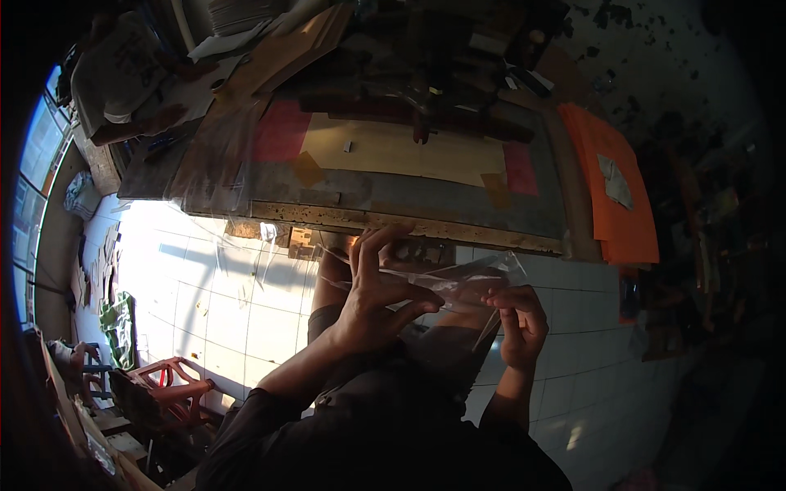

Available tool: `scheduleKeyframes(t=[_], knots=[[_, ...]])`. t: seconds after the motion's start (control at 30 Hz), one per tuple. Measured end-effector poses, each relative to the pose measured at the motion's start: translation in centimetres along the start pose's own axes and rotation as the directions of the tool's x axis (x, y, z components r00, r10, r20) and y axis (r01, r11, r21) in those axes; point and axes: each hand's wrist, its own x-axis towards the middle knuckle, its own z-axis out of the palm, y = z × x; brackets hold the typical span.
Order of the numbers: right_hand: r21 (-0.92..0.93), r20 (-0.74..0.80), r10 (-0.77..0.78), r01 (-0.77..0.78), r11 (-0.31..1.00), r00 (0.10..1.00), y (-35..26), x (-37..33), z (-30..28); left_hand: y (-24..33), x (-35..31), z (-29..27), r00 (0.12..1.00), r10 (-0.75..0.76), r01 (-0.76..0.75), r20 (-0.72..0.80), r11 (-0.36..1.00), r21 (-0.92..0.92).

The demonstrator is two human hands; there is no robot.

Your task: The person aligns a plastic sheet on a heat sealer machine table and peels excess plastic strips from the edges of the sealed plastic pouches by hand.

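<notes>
Over my lap, a thin, crinkled sheet of clear plastic (483, 268) stretches between my two hands; I cannot tell whether it is a bag or a single layer. My left hand (368, 299) pinches its near side between thumb and forefinger, the other fingers raised toward the table edge. On the other side, my right hand (521, 323) has its fingertips pressed together at the plastic's right end. A narrow pale strip (486, 330) hangs down beside those fingertips; whether it is part of the plastic is unclear.
Ahead stands a worktable with a worn wooden edge (393, 219), bearing a yellow panel (393, 147) with pink ends. Orange sheets (610, 180) lie at its right, more clear plastic (217, 164) at its left. A co-worker (123, 74) is at the far left; a red stool (173, 385) stands lower left.
</notes>
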Motion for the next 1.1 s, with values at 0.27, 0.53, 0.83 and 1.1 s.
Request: scheduleKeyframes(t=[0.27,0.53,0.83,1.1], knots=[[0.031,0.183,0.170,-0.178,0.984,0.968,-3.3,1.7,-1.8,-0.8,0.2,0.2,0.952,0.083,-0.056,0.294,0.994,-0.097],[-0.480,0.357,0.143,0.050,0.876,0.923,-5.1,3.9,2.4,-0.2,0.2,0.4,0.942,0.040,-0.027,0.332,0.999,-0.046],[-0.269,0.346,0.158,-0.063,0.961,0.925,-3.3,5.6,3.4,1.0,1.2,-1.5,0.915,-0.023,0.009,0.402,0.999,0.037],[-0.153,0.296,0.338,-0.305,0.940,0.893,-3.5,5.9,2.3,0.3,0.4,-2.7,0.881,-0.325,0.341,0.344,0.940,0.014]])
